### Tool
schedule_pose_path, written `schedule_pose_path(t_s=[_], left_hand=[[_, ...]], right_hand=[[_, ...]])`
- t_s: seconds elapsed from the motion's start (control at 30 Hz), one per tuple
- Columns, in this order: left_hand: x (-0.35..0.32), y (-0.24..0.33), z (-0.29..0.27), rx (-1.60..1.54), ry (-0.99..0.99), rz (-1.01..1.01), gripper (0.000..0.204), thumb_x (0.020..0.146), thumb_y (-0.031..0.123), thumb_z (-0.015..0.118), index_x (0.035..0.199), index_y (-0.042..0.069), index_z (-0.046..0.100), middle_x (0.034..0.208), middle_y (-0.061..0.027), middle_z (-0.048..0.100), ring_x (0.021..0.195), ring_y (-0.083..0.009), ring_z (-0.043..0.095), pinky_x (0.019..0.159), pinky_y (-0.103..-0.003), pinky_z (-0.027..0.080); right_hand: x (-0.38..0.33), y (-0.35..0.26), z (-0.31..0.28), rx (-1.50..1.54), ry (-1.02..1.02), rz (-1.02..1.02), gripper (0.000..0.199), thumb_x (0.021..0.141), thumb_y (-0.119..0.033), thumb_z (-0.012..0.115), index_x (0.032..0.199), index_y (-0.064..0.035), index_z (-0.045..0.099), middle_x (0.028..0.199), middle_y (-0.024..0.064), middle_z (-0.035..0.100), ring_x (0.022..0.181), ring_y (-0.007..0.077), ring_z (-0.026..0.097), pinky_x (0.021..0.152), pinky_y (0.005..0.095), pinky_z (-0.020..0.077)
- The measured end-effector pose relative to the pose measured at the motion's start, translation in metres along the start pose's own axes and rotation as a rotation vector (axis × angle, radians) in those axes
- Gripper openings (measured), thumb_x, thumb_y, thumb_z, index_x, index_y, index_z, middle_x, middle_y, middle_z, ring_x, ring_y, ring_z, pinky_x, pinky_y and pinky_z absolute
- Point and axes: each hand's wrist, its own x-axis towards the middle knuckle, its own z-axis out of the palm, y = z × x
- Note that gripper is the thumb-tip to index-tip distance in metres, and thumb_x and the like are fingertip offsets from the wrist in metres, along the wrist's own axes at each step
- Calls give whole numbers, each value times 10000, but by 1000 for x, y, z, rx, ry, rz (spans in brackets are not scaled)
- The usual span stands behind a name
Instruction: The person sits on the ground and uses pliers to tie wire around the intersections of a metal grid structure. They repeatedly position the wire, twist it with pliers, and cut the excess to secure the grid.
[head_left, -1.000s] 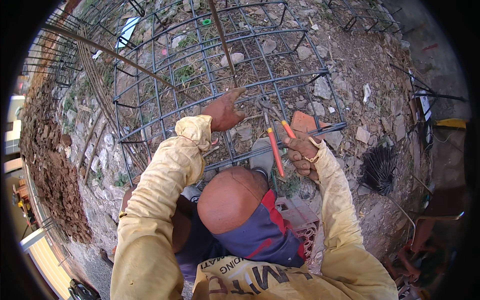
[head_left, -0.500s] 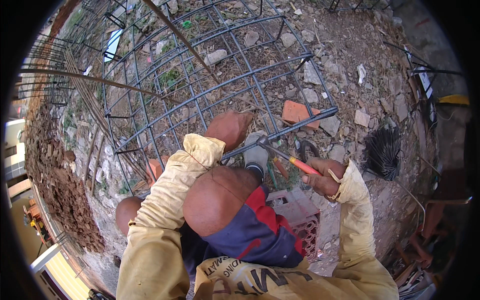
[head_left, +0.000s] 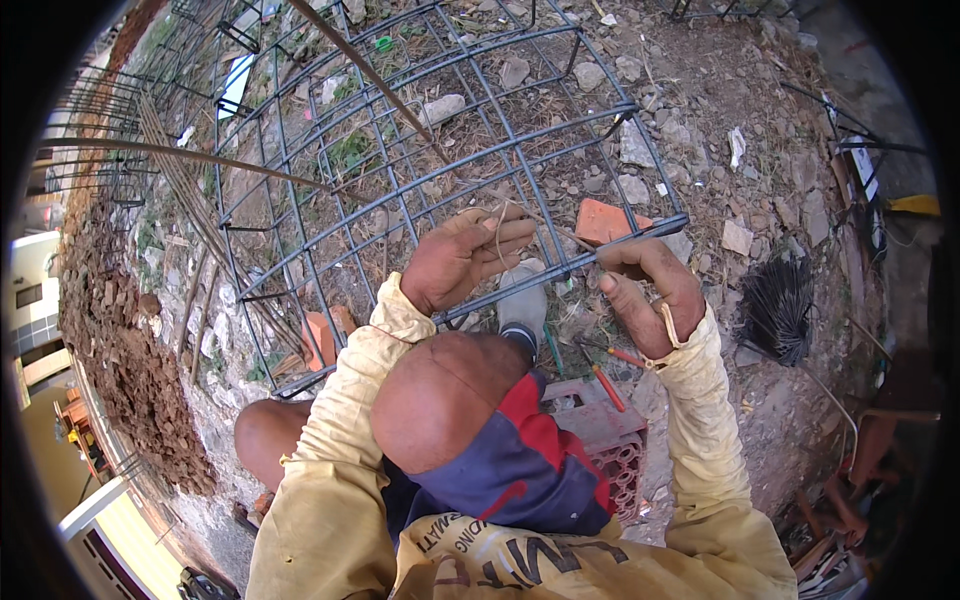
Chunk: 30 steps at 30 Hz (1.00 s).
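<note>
A welded-looking grid cage of steel rebar stretches out before my knees. My left hand is over its near edge, palm partly turned up, with a thin wire looped at the thumb and fingers. My right hand is just beside the near right bar, thumb and fingers apart, nothing visible between them. Below it, pincers with red-orange handles are at the edge of a reddish plastic crate. My shoe stands under the near bar.
An orange brick lies under the cage's right corner, another brick piece at its left. A bundle of dark wires is on the rubble to the right. Long rods cross the cage. Heaped brown soil lies left.
My right hand has let go of the pincers and moved up to the near bar. My left hand has turned and its fingers have straightened, showing the wire. The pincers are now by the crate.
</note>
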Motion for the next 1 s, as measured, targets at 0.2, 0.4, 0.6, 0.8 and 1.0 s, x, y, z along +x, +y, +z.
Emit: schedule_pose_path(t_s=[0.2,0.4,0.6,0.8,1.0], left_hand=[[12,-5,13,-48,-32,140,394,1046,147,393,1400,-25,417,1373,-214,520,1251,-300,527,1077,-429,410],[11,-4,18,-286,-23,245,418,1053,123,313,1440,-35,333,1396,-204,493,1297,-304,483,1084,-442,409],[7,-33,-8,-316,-9,306,382,1064,205,339,1394,20,390,1412,-154,500,1205,-270,543,1002,-412,470],[-44,-29,-13,530,245,322,320,993,285,546,1216,64,612,1207,-100,641,1064,-222,616,892,-379,500],[-82,-51,-25,863,424,767,255,917,225,637,1078,39,705,1024,-120,696,939,-239,667,854,-354,510]], right_hand=[[57,-3,59,-194,127,-466,217,815,-157,717,1009,-67,679,985,102,668,917,322,630,833,427,498],[45,38,111,-281,280,-460,242,836,-164,706,1061,-77,695,952,110,673,898,329,626,806,439,495],[39,37,142,-195,173,-326,130,852,-139,688,957,-66,708,844,139,662,796,345,631,749,444,491],[39,50,120,-43,-199,-138,127,867,-171,697,903,-50,710,834,100,673,813,259,636,745,370,492],[41,28,120,35,-399,120,186,873,-215,728,932,-40,717,809,35,670,751,107,587,685,284,470]])
